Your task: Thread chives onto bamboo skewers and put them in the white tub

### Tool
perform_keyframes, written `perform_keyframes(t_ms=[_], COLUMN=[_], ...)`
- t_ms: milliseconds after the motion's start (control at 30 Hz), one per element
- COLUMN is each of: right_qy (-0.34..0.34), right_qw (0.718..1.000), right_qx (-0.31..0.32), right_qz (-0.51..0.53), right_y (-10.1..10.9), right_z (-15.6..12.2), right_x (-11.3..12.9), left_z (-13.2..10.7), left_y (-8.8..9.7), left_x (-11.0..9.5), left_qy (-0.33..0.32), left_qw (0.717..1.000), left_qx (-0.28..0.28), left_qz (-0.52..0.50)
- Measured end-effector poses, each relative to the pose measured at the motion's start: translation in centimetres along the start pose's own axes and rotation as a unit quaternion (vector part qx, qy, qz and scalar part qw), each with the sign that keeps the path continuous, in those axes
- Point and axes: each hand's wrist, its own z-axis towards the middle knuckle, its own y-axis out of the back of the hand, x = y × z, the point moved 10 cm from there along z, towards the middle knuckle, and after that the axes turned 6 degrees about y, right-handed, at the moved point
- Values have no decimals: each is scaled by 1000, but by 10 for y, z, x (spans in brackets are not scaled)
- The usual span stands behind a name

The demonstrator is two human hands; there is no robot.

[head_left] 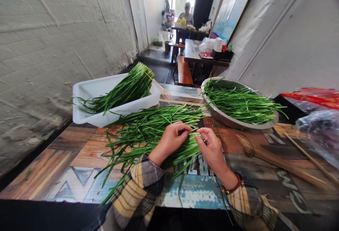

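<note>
Several garlic chives (182,155) lie at the front of the table, their pale stem ends between my two hands. My left hand (172,140) is closed in a pinch on the chives from the left, thumb and forefinger together near the stem ends. From the right, my right hand (213,151) has its thumb and fingers closed around the stem ends. A larger loose pile of chives (156,120) spreads just beyond my hands, leaves pointing left. What lies between my fingertips is partly hidden.
A white plastic tub (90,86) with bundled chives and thin skewers (160,87) stands back left. Back right is a metal bowl (235,121) of chives. More bamboo skewers (286,164) and plastic bags (320,128) lie right. A person (187,14) sits at a far table.
</note>
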Motion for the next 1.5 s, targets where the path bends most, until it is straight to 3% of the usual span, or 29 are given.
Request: perform_keyframes(t_ms=[1500], right_qy=[1], right_qw=[1000], right_qx=[1], right_qz=[-22], right_y=[1], right_z=[3], right_x=[6], left_z=[-2], left_y=[-4], left_x=[-7], left_qy=[-36], left_qw=[999], left_qx=[19], left_qz=[1])
